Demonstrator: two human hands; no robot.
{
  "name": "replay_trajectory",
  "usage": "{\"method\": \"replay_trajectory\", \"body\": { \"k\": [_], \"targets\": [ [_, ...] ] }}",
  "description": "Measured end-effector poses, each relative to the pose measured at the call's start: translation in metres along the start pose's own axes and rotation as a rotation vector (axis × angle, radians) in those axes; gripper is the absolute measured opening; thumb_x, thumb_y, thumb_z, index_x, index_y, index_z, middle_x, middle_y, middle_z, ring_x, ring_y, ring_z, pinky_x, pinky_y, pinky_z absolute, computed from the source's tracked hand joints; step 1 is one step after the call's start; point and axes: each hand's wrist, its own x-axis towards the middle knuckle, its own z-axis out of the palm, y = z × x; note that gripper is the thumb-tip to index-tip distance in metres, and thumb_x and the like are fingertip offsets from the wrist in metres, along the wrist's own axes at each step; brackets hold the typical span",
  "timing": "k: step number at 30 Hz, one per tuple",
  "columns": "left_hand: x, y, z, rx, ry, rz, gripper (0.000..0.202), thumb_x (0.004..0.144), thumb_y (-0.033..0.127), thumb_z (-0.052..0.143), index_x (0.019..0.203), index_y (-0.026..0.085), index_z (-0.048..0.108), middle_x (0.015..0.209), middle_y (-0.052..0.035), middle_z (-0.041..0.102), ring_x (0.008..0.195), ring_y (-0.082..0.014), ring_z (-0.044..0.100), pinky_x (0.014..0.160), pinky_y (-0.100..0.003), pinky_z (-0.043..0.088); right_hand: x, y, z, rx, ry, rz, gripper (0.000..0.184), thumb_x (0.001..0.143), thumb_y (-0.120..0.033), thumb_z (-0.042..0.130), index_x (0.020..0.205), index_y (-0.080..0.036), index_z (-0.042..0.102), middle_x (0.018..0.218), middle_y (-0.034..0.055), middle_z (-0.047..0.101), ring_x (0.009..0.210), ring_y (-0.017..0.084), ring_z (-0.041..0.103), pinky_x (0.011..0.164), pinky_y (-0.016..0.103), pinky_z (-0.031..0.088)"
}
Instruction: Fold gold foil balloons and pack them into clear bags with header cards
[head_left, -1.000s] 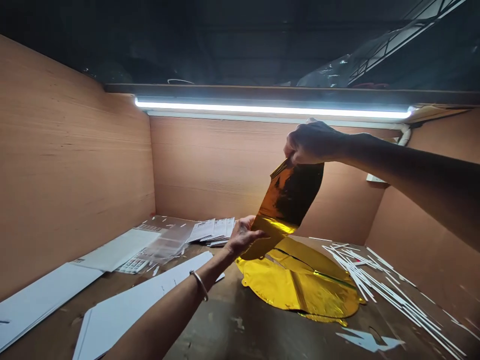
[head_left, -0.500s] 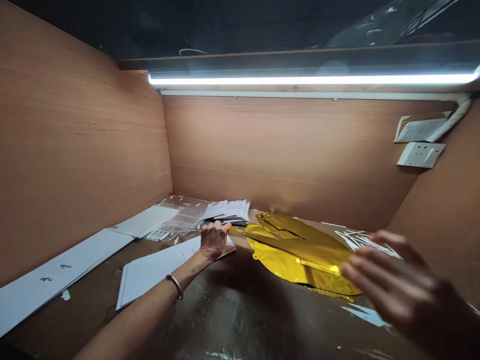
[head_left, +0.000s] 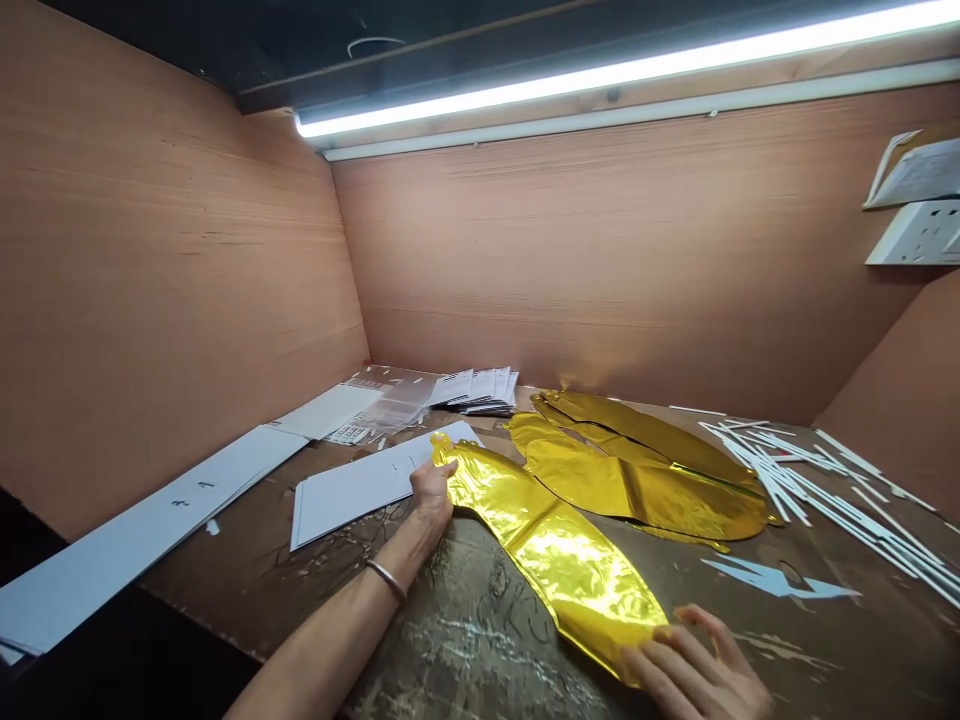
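A flat, shiny gold foil balloon (head_left: 574, 560) stretches diagonally across the near part of the worktop. My left hand (head_left: 433, 492), with a bangle on its wrist, is closed round the balloon's narrow, tabbed end. At the wide lower end, the fingertips of my right hand (head_left: 694, 668) grip the edge; its other fingers are loosely spread. Behind lie more flat gold foil balloons (head_left: 660, 490), overlapping in a pile. A sheet of white card (head_left: 352, 490) lies just left of my left hand.
Long white strips (head_left: 187, 495) run along the left edge. Stacked printed cards (head_left: 480, 388) and clear plastic bags (head_left: 401, 402) lie at the back. Thin white sticks (head_left: 817, 490) are scattered at right, near a pale blue scrap (head_left: 780, 578). Wooden walls (head_left: 600, 260) enclose the worktop, and a socket (head_left: 919, 235) is on the right.
One gold balloon has come off the pile toward me, held at its narrow end by my left hand. My right hand has moved down and left to its wide end. The view has tilted.
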Motion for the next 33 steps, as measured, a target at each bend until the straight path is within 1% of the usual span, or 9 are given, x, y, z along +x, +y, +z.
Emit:
{"method": "replay_trajectory", "body": {
  "k": [4, 8, 10, 12, 15, 19, 24, 28, 33],
  "targets": [
    [-0.004, 0.020, 0.008, -0.069, -0.104, 0.015, 0.022, 0.058, 0.027, 0.065, 0.071, 0.009, 0.062, 0.059, -0.0023, 0.062, 0.056, -0.0167, 0.059, 0.059, -0.032, 0.048, 0.008, -0.004, -0.015, 0.235, -0.028, 0.270, 0.018, 0.075, -0.011, 0.043, 0.078, -0.022, 0.056, 0.069, 0.0030, 0.063, 0.068, 0.019, 0.057, 0.072, 0.041, 0.037],
    [-0.056, 0.048, 0.023, 0.004, -0.334, 0.179, 0.016, 0.066, 0.023, 0.062, 0.078, 0.013, 0.065, 0.076, -0.0041, 0.065, 0.071, -0.0166, 0.058, 0.069, -0.028, 0.045, 0.007, -0.006, -0.011, 0.324, -0.030, 0.303, 0.020, 0.074, -0.008, 0.041, 0.077, -0.022, 0.055, 0.070, 0.0035, 0.061, 0.069, 0.018, 0.055, 0.071, 0.039, 0.036],
    [-0.093, 0.054, 0.029, 0.302, -0.641, 0.565, 0.015, 0.075, 0.017, 0.049, 0.079, 0.015, 0.064, 0.077, -0.0056, 0.063, 0.073, -0.0162, 0.056, 0.071, -0.028, 0.043, 0.006, -0.006, -0.008, 0.342, -0.033, 0.287, 0.021, 0.074, -0.008, 0.040, 0.078, -0.022, 0.055, 0.069, 0.0038, 0.061, 0.067, 0.018, 0.053, 0.070, 0.039, 0.036],
    [-0.126, 0.050, 0.032, 0.502, -0.809, 0.867, 0.019, 0.078, 0.014, 0.042, 0.074, 0.015, 0.061, 0.072, -0.0066, 0.061, 0.073, -0.0172, 0.056, 0.068, -0.029, 0.043, 0.006, -0.006, -0.006, 0.325, -0.007, 0.280, 0.023, 0.073, -0.006, 0.040, 0.079, -0.022, 0.055, 0.068, 0.0039, 0.060, 0.067, 0.017, 0.052, 0.070, 0.039, 0.036],
    [-0.157, 0.030, 0.030, 0.691, -0.970, 1.062, 0.015, 0.076, 0.015, 0.042, 0.077, 0.014, 0.057, 0.072, -0.0072, 0.060, 0.074, -0.0194, 0.055, 0.067, -0.032, 0.043, 0.004, -0.006, -0.005, 0.255, 0.041, 0.270, 0.024, 0.072, -0.004, 0.042, 0.078, -0.022, 0.057, 0.067, 0.0041, 0.058, 0.068, 0.017, 0.051, 0.070, 0.039, 0.037],
    [-0.164, 0.008, 0.023, 0.784, -1.080, 1.005, 0.009, 0.076, 0.022, 0.047, 0.078, 0.015, 0.052, 0.076, -0.0064, 0.058, 0.076, -0.0185, 0.053, 0.070, -0.031, 0.043, 0.001, -0.006, -0.005, 0.271, 0.016, 0.250, 0.024, 0.074, -0.006, 0.042, 0.081, -0.022, 0.058, 0.063, 0.0032, 0.057, 0.066, 0.017, 0.050, 0.068, 0.038, 0.038],
    [-0.160, 0.012, 0.016, 0.757, -1.167, 0.912, 0.043, 0.066, 0.056, 0.056, 0.079, 0.015, 0.049, 0.081, -0.0065, 0.057, 0.078, -0.0200, 0.051, 0.074, -0.033, 0.044, 0.004, 0.005, -0.012, 0.299, 0.071, 0.369, 0.032, 0.073, -0.009, 0.045, 0.102, -0.020, 0.050, 0.075, 0.0050, 0.058, 0.067, 0.017, 0.052, 0.065, 0.034, 0.042],
    [-0.159, 0.016, 0.013, 0.777, -1.214, 0.914, 0.023, 0.070, 0.023, 0.055, 0.089, 0.015, 0.047, 0.089, -0.0067, 0.056, 0.086, -0.0193, 0.050, 0.082, -0.031, 0.041, 0.010, 0.030, -0.012, 0.273, 0.008, 0.391, 0.051, 0.071, -0.015, 0.052, 0.120, -0.020, 0.041, 0.103, 0.0107, 0.055, 0.094, 0.023, 0.050, 0.077, 0.037, 0.043],
    [-0.156, 0.011, 0.013, 0.742, -1.243, 0.916, 0.021, 0.071, 0.009, 0.043, 0.091, 0.015, 0.045, 0.086, -0.0068, 0.057, 0.083, -0.0184, 0.051, 0.081, -0.031, 0.041, 0.016, 0.058, 0.004, 0.716, -0.220, 0.341, 0.018, 0.075, -0.022, 0.052, 0.089, -0.026, 0.064, 0.100, 0.0064, 0.061, 0.104, 0.024, 0.045, 0.085, 0.040, 0.040]
  ]
}}
